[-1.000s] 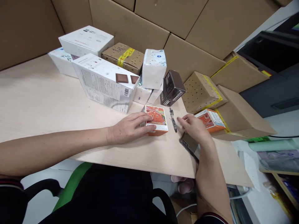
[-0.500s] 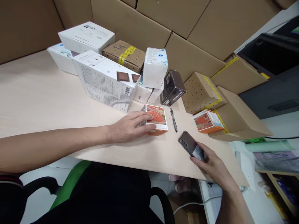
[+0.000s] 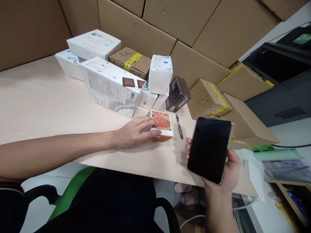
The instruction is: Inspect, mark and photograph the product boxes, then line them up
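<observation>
My left hand [image 3: 133, 132] rests against a small orange-and-white box [image 3: 161, 124] with a red house picture. Its thumb and a finger lie spread on the box's top face, and the other fingers are partly hidden. A smartphone [image 3: 210, 149] is in my right hand [image 3: 229, 168], held above the table's right part with its dark screen facing me. Fingertips show at the phone's left edge and the thumb side at its right. Between the box and the phone lies a pen [image 3: 179, 126].
Behind my left hand stand a large white carton [image 3: 111, 87], a brown taped box [image 3: 131, 61], a tissue pack [image 3: 160, 74] and a dark box [image 3: 178, 94]. At the right are a perforated cardboard box [image 3: 206, 98] and an open carton [image 3: 247, 123]. The table's front edge [image 3: 136, 173] runs before me.
My right hand has raised the phone and turned it, so the dark screen shows instead of its back. It now covers most of a second orange box. My left hand keeps its place on the small box.
</observation>
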Demonstrator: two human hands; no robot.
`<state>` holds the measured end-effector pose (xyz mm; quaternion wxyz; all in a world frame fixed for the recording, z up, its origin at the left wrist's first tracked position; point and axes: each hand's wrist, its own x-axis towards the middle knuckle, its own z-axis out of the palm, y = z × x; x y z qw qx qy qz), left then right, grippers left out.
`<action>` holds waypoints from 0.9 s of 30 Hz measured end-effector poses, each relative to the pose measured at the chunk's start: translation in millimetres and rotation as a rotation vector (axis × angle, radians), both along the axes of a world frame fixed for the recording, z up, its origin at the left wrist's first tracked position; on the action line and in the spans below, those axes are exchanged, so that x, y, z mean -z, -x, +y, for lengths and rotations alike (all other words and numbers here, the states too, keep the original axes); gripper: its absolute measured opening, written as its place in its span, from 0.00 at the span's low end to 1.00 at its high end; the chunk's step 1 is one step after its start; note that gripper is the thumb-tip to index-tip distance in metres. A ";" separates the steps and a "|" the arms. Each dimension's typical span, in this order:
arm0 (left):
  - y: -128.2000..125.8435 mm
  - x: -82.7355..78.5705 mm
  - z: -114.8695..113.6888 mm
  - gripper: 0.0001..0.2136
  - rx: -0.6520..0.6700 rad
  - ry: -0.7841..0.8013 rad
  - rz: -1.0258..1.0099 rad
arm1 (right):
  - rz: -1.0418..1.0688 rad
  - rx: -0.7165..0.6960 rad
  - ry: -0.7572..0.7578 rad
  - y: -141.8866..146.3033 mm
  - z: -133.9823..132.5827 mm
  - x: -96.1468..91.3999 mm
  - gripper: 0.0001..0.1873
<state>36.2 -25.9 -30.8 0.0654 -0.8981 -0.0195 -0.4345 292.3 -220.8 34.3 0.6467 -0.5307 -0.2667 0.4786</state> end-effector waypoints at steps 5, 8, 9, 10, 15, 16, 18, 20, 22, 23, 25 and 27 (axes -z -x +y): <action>-0.9 -1.8 -0.9 0.14 0.015 0.027 -0.002 | 0.322 -0.320 0.044 52.6 41.1 -14.8 0.32; -1.2 -1.2 -0.2 0.13 0.057 0.074 0.008 | 0.363 -0.471 0.051 66.5 60.0 -20.7 0.33; -1.2 -1.0 0.0 0.11 0.063 0.094 0.011 | 0.367 -0.508 0.056 69.6 65.4 -21.5 0.34; -1.0 -0.8 0.2 0.09 0.064 0.117 0.017 | 0.367 -0.541 0.062 72.2 70.1 -21.4 0.34; 1.1 -1.5 -0.1 0.09 0.085 0.152 0.057 | 0.377 -0.602 0.080 76.5 82.2 -9.9 0.34; 1.4 -1.7 -0.3 0.09 0.088 0.141 0.051 | 0.386 -0.598 0.077 75.8 82.1 -7.1 0.34; 1.9 -1.7 -0.5 0.08 0.082 0.127 0.034 | 0.397 -0.594 0.074 74.1 80.3 -3.1 0.34; 2.1 -1.6 -0.4 0.07 0.079 0.121 0.032 | 0.405 -0.591 0.079 73.0 77.8 -1.4 0.35; 2.6 -1.3 0.2 0.08 0.096 0.100 0.032 | 0.428 -0.594 0.077 73.0 75.9 -1.1 0.35; 2.8 -1.1 0.5 0.09 0.105 0.086 0.035 | 0.446 -0.595 0.073 73.3 75.3 -1.0 0.35; 3.4 -0.6 0.8 0.09 0.096 0.072 0.038 | 0.481 -0.592 0.061 73.8 74.7 -0.2 0.34; 3.7 -0.1 0.7 0.10 0.072 0.068 0.050 | 0.496 -0.573 0.058 74.1 74.5 1.3 0.33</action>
